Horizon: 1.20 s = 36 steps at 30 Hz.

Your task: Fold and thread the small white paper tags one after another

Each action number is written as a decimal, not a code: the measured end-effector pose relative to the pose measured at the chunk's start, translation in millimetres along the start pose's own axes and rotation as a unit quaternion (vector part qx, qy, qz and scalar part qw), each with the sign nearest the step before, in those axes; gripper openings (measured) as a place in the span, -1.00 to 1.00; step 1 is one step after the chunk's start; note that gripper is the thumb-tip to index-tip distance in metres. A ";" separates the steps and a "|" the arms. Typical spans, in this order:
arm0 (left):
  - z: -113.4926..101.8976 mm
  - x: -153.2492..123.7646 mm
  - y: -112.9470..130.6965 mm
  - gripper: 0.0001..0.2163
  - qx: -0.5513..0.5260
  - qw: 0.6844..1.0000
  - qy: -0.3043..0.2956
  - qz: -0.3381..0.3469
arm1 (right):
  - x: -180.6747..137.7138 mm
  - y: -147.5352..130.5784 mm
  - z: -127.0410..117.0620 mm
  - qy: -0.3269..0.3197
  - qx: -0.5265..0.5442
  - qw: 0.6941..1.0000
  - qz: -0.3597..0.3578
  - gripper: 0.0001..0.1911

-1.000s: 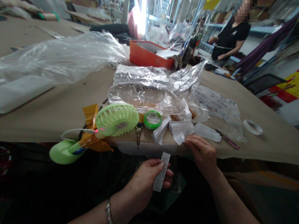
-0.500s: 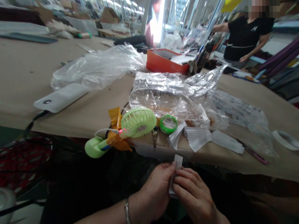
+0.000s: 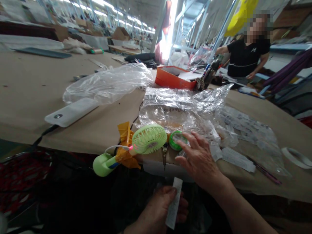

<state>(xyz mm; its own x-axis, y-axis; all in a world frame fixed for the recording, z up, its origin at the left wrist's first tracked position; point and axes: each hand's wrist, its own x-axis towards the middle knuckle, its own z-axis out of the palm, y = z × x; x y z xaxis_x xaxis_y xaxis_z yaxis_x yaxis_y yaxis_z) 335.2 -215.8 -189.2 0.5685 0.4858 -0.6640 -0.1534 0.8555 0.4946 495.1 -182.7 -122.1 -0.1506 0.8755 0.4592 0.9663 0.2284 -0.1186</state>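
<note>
My left hand (image 3: pixel 162 206) is closed around a narrow white printed label strip (image 3: pixel 174 203), held below the table edge; whether it is one strip or a stack I cannot tell. My right hand (image 3: pixel 198 159) reaches over the table's front edge with fingers spread. Its fingertips are at a small round green-rimmed dish (image 3: pixel 173 140), touching its pale middle or just above it. Under and behind this hand the fanned white labels are mostly hidden. Another bundle of white labels (image 3: pixel 239 159) lies to the right of the hand.
A light green fan (image 3: pixel 149 139) is taped at the table edge, beside a pointed metal tool (image 3: pixel 165 156). Clear plastic bags (image 3: pixel 168 112) lie behind. An orange box (image 3: pixel 174 78), a white power strip (image 3: pixel 71 112) and a tape roll (image 3: pixel 296 157) are around. A person (image 3: pixel 248 58) stands at back right.
My right hand has left the labels in my left hand and moved up to the green dish, fingers now spread. My left hand keeps the labels, slightly lower. The camera view has tilted up.
</note>
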 end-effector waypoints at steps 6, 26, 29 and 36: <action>-7.3 -5.6 2.5 -0.72 0.040 0.998 0.058 -0.004 | -17.8 10.9 -1.6 0.085 0.123 0.988 0.030 -0.80; -1.0 4.8 -9.0 -0.72 0.053 0.998 0.037 -0.021 | -142.0 97.1 -27.5 0.028 -0.143 0.976 0.164 -0.50; -2.0 5.2 -8.5 -0.72 0.062 0.997 0.034 -0.020 | -146.8 99.3 -28.3 0.016 -0.147 0.978 0.148 -0.67; 2.8 -3.7 -4.5 -0.83 0.069 0.997 0.025 -0.004 | -151.3 80.3 -33.7 0.142 -0.044 0.984 0.103 -0.85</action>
<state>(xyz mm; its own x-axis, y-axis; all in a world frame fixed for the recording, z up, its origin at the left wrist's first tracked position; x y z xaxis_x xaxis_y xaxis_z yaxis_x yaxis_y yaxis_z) 336.1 -221.9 -187.4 0.5274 0.4909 -0.6935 -0.0345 0.8279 0.5598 602.6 -311.1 -171.4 0.1018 0.7425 0.6621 0.9864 0.0109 -0.1638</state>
